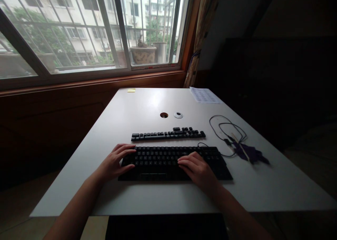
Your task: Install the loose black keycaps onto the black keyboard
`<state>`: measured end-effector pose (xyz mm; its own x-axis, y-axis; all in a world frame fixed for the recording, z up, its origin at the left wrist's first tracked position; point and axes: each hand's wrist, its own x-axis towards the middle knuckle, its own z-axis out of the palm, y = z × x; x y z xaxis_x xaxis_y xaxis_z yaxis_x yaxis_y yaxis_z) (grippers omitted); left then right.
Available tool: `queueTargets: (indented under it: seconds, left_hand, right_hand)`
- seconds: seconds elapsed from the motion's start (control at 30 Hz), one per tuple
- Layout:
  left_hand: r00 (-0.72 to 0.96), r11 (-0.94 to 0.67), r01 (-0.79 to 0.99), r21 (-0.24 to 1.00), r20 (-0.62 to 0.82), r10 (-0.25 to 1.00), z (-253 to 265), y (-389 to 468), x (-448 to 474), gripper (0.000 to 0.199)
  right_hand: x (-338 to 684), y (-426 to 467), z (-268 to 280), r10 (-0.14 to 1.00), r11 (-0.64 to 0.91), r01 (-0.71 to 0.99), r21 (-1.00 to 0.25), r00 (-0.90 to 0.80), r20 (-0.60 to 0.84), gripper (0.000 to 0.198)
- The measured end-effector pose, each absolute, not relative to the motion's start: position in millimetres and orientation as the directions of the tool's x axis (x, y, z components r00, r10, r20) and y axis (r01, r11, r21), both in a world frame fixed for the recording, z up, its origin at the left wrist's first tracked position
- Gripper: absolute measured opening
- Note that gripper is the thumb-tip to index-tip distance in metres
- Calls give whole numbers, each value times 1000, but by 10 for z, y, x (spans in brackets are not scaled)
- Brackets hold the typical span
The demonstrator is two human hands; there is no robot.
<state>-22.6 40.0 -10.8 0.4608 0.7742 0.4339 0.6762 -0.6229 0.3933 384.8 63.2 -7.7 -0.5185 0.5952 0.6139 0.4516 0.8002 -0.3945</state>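
A black computer keyboard (155, 176) lies near the front of the white table. Its upper rows carry keycaps, while the strip along the near side looks bare. My left hand (116, 162) rests on the keyboard's left end, thumb and fingers spread around the corner. Over the right part of the keys is my right hand (195, 166), its fingers drawn together and the tips down at the keys. Whatever is between those fingertips is hidden. Just beyond the keyboard, loose black keycaps (155, 137) lie in rows on the table.
On the right lie a coiled black cable (229, 124), a dark purple cloth (251, 153) and a thin light stick (242, 149). A round hole (164, 115) and a white ring cover (178, 115) are mid-table. Printed paper (205, 95) and a yellow note (131, 90) lie at the back.
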Motion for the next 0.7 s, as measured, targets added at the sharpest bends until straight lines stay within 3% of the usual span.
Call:
queueTargets:
  seconds: [0.7]
  left_hand:
    - [470, -623, 673, 399, 420, 777, -97, 395, -233, 51]
  right_hand:
    - [3865, 550, -93, 620, 761, 536, -365, -437, 652, 24]
